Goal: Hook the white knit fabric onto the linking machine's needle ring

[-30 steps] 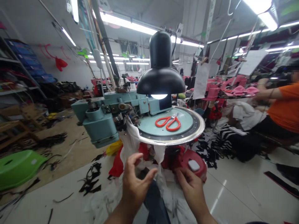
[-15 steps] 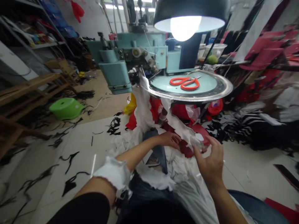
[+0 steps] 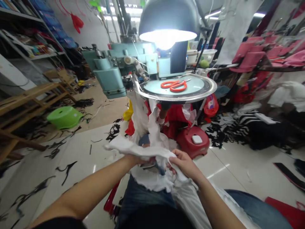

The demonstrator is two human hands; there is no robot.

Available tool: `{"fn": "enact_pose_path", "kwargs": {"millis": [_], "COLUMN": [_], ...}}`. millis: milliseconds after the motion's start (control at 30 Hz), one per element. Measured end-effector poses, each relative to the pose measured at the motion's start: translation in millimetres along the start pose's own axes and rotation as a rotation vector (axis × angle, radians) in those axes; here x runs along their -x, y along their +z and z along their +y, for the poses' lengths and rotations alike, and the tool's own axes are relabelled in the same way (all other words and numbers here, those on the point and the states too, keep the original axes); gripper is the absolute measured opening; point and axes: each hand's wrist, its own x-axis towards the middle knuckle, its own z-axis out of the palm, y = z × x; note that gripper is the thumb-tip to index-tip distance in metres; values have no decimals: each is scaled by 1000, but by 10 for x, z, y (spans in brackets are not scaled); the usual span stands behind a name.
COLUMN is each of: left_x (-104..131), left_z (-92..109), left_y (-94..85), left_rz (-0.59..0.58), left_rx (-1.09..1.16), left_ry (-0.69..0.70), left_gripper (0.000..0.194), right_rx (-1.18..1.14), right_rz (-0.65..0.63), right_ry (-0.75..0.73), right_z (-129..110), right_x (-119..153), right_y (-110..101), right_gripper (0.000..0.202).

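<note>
White ruffled fabric (image 3: 152,183) lies in a heap over my lap, and strips of it hang down from the round plate (image 3: 202,92) of a teal machine (image 3: 109,78). My right hand (image 3: 184,162) is closed on a white fabric piece at the centre. Across my left hand (image 3: 140,159) lies the same white piece, which covers most of its fingers, so its grip is hidden. Orange-handled scissors (image 3: 175,85) rest on the round plate, under a lit lamp (image 3: 169,22).
A red stool (image 3: 197,149) bearing a small white object stands right of the fabric. At the left are a green stool (image 3: 64,117) and a wooden bench (image 3: 28,95). Black scraps litter the floor. Pink machines (image 3: 252,54) stand at the right.
Both hands have come closer together, with white fabric now stretched between them. The white ruffle around my left forearm is gone from there. The view has shifted, uncovering the red stool.
</note>
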Motion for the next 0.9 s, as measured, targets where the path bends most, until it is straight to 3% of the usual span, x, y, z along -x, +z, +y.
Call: {"fn": "enact_pose_path", "kwargs": {"millis": [67,133,167,200,233,300,367,400,467,533,600,667,733,767,833,867,900], "left_x": [296,635,799,943,1054,1140,1016,882,519,120,-215,-430,-525,-534,-500,-466,-425], "left_z": [-146,-342,-447,-543,-619,-678,-597,-514,-312,-121,32,155,265,318,419,466,507], "left_y": [-134,-309,-408,-507,-600,-731,-738,-684,-473,-177,109,305,402,427,464,487,516], "left_rz": [-65,-27,26,166,264,394,426,430,467,496,551,475,314,212,43,1,-10], "left_rx": [119,327,454,578,596,474,283,220,187,298,541,679,815,914,1165,1260,1327], "left_ry": [-95,-332,-501,-708,-827,-901,-774,-673,-474,-340,-443,-507,-531,-549,-606,-629,-657], "left_gripper": [41,46,43,37,37,46,53,55,60,73,78,74,75,79,81,82,83], "right_rx": [43,112,157,222,299,460,567,584,608,638,674,731,811,850,1049,1232,1429], "right_rz": [-32,-90,-126,-167,-215,-253,-138,-21,176,222,179,148,181,231,448,578,654], "right_ry": [16,7,-7,-26,-45,-83,-114,-125,-120,-66,1,15,-69,-142,-383,-454,-428], "right_z": [13,19,7,-22,-71,-218,-363,-402,-366,-215,-101,-190,-567,-859,-1565,-1926,-2255], "right_x": [115,271,351,424,477,492,346,220,-76,-304,-356,-226,-6,91,154,90,-41], "right_y": [-58,-13,17,38,42,-13,-110,-146,-139,-20,126,169,64,-19,-164,-203,-217], "right_gripper": [19,16,13,15,22,24,12,17,39,63,45,25,44,43,27,30,33]}}
